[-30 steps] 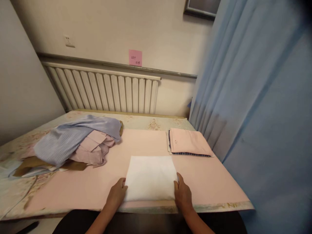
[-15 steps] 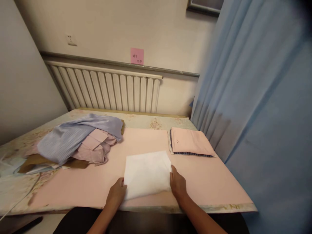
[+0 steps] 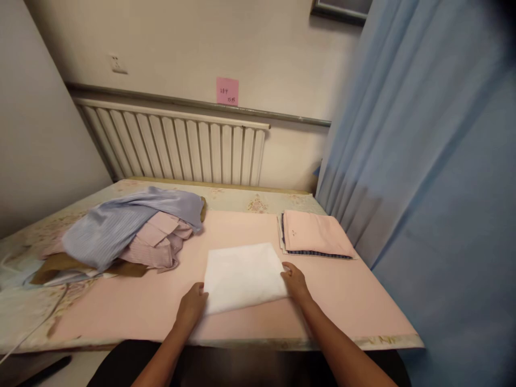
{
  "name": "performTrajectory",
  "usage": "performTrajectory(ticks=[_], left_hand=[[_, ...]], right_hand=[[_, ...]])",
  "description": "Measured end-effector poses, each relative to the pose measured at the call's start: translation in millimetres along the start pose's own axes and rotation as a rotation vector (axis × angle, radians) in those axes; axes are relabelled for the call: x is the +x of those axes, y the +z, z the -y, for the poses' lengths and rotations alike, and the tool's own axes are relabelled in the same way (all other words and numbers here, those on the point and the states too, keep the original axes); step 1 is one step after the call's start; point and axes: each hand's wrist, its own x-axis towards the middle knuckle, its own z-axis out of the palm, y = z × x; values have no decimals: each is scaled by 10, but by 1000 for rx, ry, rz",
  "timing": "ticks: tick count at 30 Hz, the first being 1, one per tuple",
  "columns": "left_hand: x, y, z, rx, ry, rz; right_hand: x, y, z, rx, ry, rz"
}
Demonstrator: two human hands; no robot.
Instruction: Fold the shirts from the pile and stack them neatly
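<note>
A folded white cloth (image 3: 244, 277) is stretched between my two hands, low over the pink cover (image 3: 153, 309) near the front of the table; whether it touches the cover I cannot tell. My left hand (image 3: 192, 306) pinches its left edge, fingers closed and thumb on top. At the opposite edge, my right hand (image 3: 295, 279) grips it between thumb and fingers. The cloth's exact kind does not show. Beyond my right hand lies a neat stack with a folded pink garment (image 3: 316, 231) on top and a dark checked layer beneath.
A loose heap of clothes holds a blue ribbed garment (image 3: 121, 220) and a pink ribbed garment (image 3: 159, 247), back left. A white cable (image 3: 44, 320) hangs over the front left. The blue curtain (image 3: 403, 134) borders the right side, and a radiator (image 3: 181, 145) stands behind.
Both hands have moved slightly away from me, carrying the white cloth a little farther back over the pink cover. The heap and the stack have stayed put.
</note>
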Motion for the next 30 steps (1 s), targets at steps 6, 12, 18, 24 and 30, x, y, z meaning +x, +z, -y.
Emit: performTrajectory(ticks=[6,12,18,24,30], left_hand=[[-21,5,-7,-2,6,1],[-94,-37,-66,20,10,-5],[-168,-78,-157,50,5,-1],[-206,-100,-199,79,-10,-25],[-313,-112,-332,163,6,-96]], right_hand=[[-307,30,-54,-4,-41,-36],[-516,138,-45,-145,-85,-104],[-469,97,15,-94,-11,-109],[-534,4,125,-31,-106,-162],[-655,41,25,-69,-117,-134]])
